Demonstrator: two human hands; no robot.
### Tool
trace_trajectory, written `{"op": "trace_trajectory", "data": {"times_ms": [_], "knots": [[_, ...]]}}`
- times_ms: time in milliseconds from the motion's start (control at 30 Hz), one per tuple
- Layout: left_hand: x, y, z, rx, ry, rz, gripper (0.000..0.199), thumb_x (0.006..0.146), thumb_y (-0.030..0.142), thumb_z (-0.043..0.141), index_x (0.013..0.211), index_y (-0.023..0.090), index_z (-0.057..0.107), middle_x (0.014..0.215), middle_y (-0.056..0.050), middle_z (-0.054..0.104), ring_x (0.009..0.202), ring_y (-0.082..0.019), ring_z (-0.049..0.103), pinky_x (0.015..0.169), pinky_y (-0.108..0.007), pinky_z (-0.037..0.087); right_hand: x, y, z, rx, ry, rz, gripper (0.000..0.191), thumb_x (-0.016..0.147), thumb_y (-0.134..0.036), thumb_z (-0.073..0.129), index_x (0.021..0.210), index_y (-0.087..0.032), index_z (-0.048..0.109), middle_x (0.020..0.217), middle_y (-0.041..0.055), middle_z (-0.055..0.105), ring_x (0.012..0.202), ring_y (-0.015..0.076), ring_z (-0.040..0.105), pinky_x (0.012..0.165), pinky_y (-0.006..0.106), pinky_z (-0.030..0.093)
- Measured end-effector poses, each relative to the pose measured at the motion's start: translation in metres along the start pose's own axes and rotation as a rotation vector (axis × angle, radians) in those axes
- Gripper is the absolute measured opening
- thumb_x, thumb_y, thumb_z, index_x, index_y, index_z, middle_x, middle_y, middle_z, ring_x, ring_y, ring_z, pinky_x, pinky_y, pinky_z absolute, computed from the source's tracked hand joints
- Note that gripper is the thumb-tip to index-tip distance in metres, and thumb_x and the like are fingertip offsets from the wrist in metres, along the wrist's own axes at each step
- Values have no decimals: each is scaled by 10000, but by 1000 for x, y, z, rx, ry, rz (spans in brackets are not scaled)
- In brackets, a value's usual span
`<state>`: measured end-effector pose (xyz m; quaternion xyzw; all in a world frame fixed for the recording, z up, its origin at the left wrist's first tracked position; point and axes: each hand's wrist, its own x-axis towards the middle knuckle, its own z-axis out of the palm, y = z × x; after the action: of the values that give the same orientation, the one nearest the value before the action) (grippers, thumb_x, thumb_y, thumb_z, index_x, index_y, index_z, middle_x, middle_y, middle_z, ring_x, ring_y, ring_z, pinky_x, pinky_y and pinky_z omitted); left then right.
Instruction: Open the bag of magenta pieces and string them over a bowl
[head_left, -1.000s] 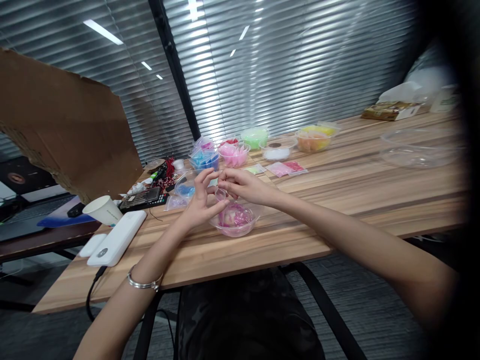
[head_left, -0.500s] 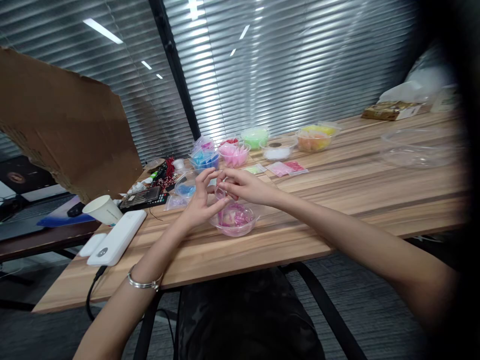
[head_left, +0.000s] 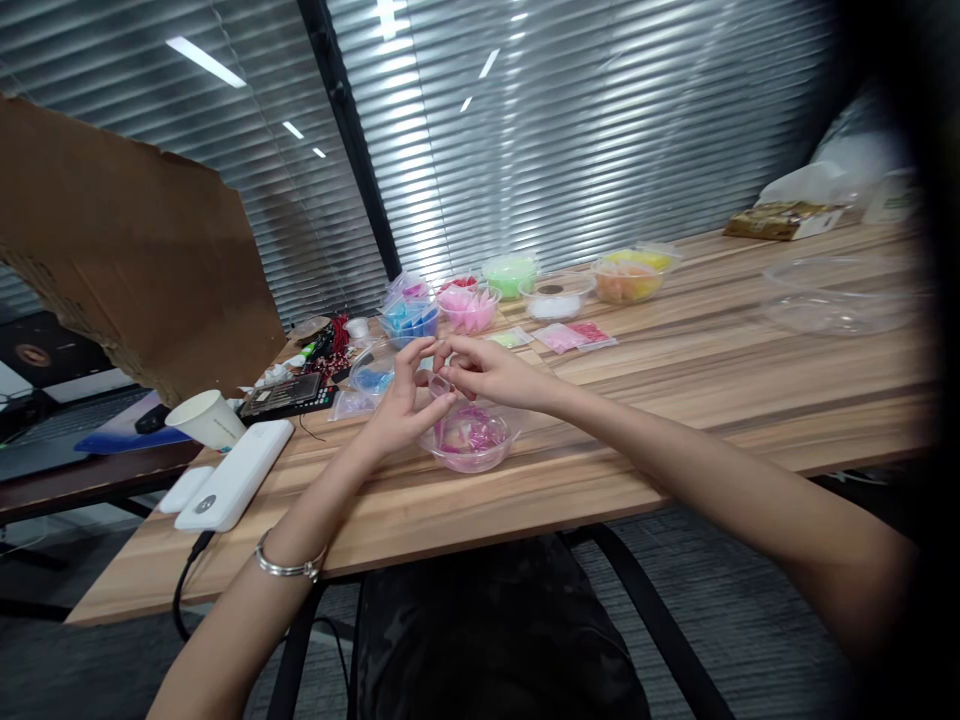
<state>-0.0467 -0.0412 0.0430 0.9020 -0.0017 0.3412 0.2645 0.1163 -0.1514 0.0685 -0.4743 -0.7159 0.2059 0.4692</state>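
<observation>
Over a clear plastic bowl (head_left: 480,463), my two hands meet around a small clear bag with a pinkish tint (head_left: 439,428). My left hand (head_left: 397,408) pinches the bag from the left, its thumb stretched toward the right. From the other side, the bent fingers of my right hand (head_left: 491,374) close on the bag's upper edge. The lower part of the bag hangs into the bowl. Shiny magenta pieces (head_left: 484,432) lie in the bowl, too small to make out singly. My fingers hide part of the bag's top.
Behind my hands stand bowls with blue pieces (head_left: 411,322), pink bags (head_left: 471,312), green (head_left: 511,274) and orange-yellow contents (head_left: 628,284). Small flat packets (head_left: 561,338) lie before them. At left are a paper cup (head_left: 204,418) and a white power bank (head_left: 238,478); an empty-looking clear container (head_left: 836,305) sits right.
Both hands stay over the bowl. My fingers have shifted slightly at the bag's top, and my left thumb has drawn a little to the left.
</observation>
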Motion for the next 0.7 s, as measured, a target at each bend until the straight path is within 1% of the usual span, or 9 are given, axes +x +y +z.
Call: {"op": "trace_trajectory", "data": {"times_ms": [167,267,367,533,700], "knots": [[0,0,1,-33,-4,5,654,864,377,598,1384,336,203,1409,-99,300,1302,-258,388,1067,-474,386,0,2,0,-13,7,-16,108,897,-200,473,961,-167,554,777,-11,531,642,94,468,580,235,370],[0,-1,1,-22,-3,9,649,865,376,598,1384,334,211,1416,-98,290,1310,-264,377,1059,-467,396,0,3,0,-9,3,-16,93,896,-216,479,941,-171,547,773,-13,529,647,96,474,587,236,369],[-1,-2,0,-3,5,13,647,862,382,599,1383,329,220,1409,-96,300,1318,-268,367,1073,-475,380,0,4,0,-13,-1,-24,102,893,-231,488,934,-167,556,795,-2,547,674,103,486,607,241,375],[-1,-5,0,19,8,5,652,858,405,598,1384,335,221,1397,-95,329,1300,-267,393,1097,-497,347,2,3,0,-14,-4,-40,134,872,-175,468,926,-159,590,849,18,580,709,110,503,626,241,384],[-1,-5,0,20,7,24,648,856,400,602,1381,330,229,1391,-92,337,1315,-271,377,1102,-498,334,2,3,0,-4,9,-51,148,865,-165,468,935,-157,598,857,21,587,711,109,506,630,237,389]]}}
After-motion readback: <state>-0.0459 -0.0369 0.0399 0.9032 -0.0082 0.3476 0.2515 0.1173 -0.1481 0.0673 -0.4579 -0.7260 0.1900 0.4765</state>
